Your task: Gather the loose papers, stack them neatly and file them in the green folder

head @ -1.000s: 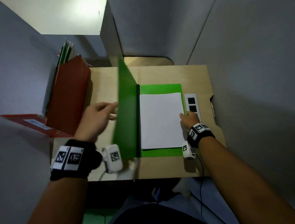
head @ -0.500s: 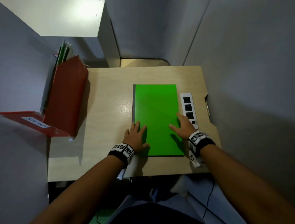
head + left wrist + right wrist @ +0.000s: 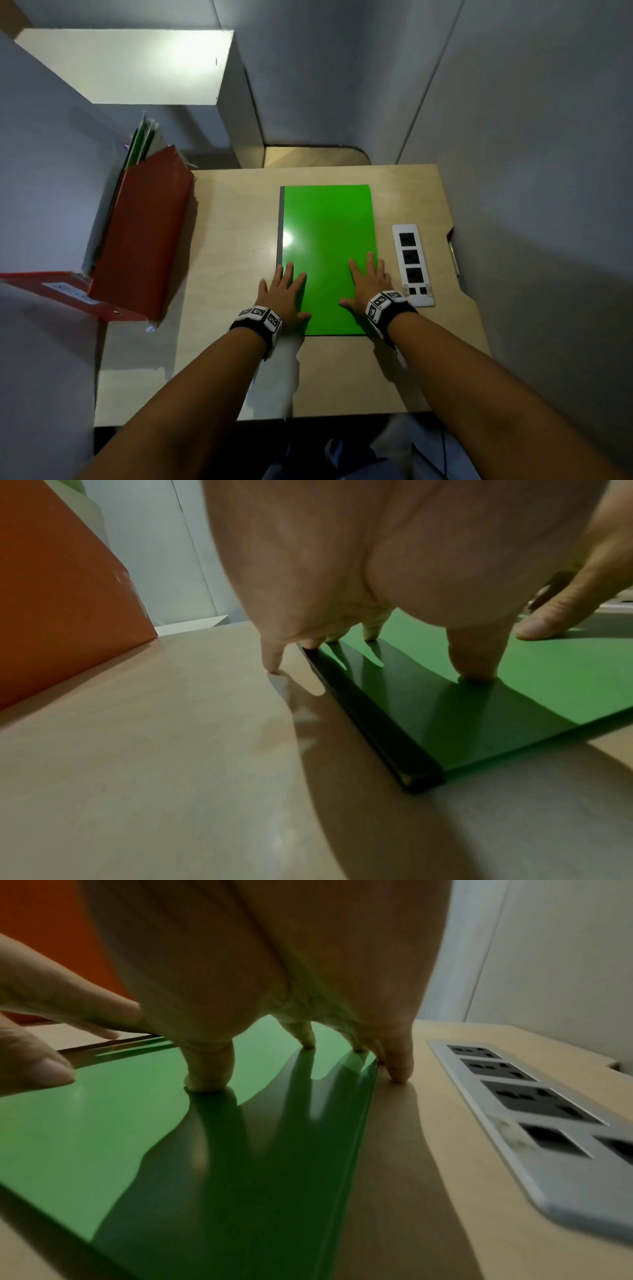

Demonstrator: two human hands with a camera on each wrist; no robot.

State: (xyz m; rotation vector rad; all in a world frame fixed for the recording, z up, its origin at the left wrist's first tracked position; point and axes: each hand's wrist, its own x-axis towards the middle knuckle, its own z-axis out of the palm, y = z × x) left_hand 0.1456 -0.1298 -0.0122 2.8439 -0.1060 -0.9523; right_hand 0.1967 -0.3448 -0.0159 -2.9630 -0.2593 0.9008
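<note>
The green folder [image 3: 327,246] lies closed and flat on the wooden desk [image 3: 233,240], its dark spine [image 3: 281,226] on the left. The papers are hidden inside it. My left hand [image 3: 286,294] rests with spread, straight fingers on the folder's near left corner, the little finger on the desk. My right hand [image 3: 368,282] lies flat on the near right part of the cover. In the left wrist view the left hand's fingertips [image 3: 474,673] press the green cover [image 3: 548,685] beside the spine [image 3: 369,723]. In the right wrist view the fingertips [image 3: 209,1081] press the cover [image 3: 103,1123].
A red binder [image 3: 137,240] leans against the left wall with green and white files [image 3: 142,140] behind it; a second red binder [image 3: 61,291] lies at its foot. A white socket strip [image 3: 412,263] is set into the desk right of the folder. Grey partition walls enclose the desk.
One second ago the left hand was swinging the green cover over the white papers. Now the folder is closed, both hands lie flat on it, and the view has tilted slightly.
</note>
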